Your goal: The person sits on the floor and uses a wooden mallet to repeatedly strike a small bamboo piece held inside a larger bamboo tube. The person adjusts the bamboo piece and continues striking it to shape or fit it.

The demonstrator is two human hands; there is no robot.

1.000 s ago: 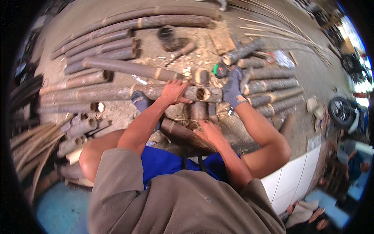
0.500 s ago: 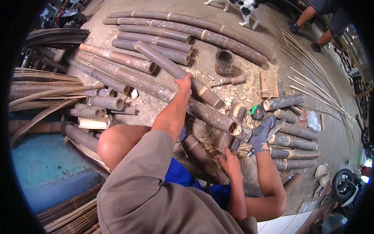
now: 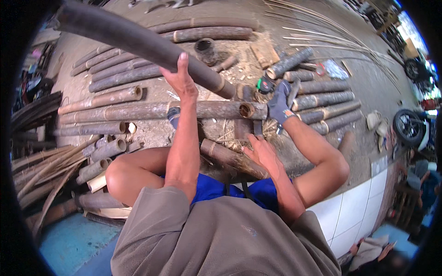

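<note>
My left hand [image 3: 182,83] is closed round a dark bamboo pole [image 3: 133,39], raised at a slant. Its lower end reaches down to the right, near a mottled bamboo pole [image 3: 147,111] lying crosswise. That one has a round opening [image 3: 247,110] near its right end, where my grey-socked right foot [image 3: 278,103] rests. My right hand [image 3: 262,154] is low behind this end, fingers curled by a narrow dark piece [image 3: 258,129]; what they hold is not plain. Just below lies a short thick bamboo piece [image 3: 232,158], with pale shavings [image 3: 225,133] beside it.
Long bamboo poles [image 3: 214,33] lie beyond, with a hollow stump [image 3: 206,48] and a wooden board [image 3: 264,53]. Cut bamboo lengths [image 3: 324,100] and a black-green tape measure [image 3: 265,84] are at right. Split strips [image 3: 43,168] pile at left. A wheel [image 3: 410,132] stands far right.
My left hand has lifted the dark bamboo pole off the others, its far end now high at upper left. The view has turned. My right hand stays by the mottled pole's end.
</note>
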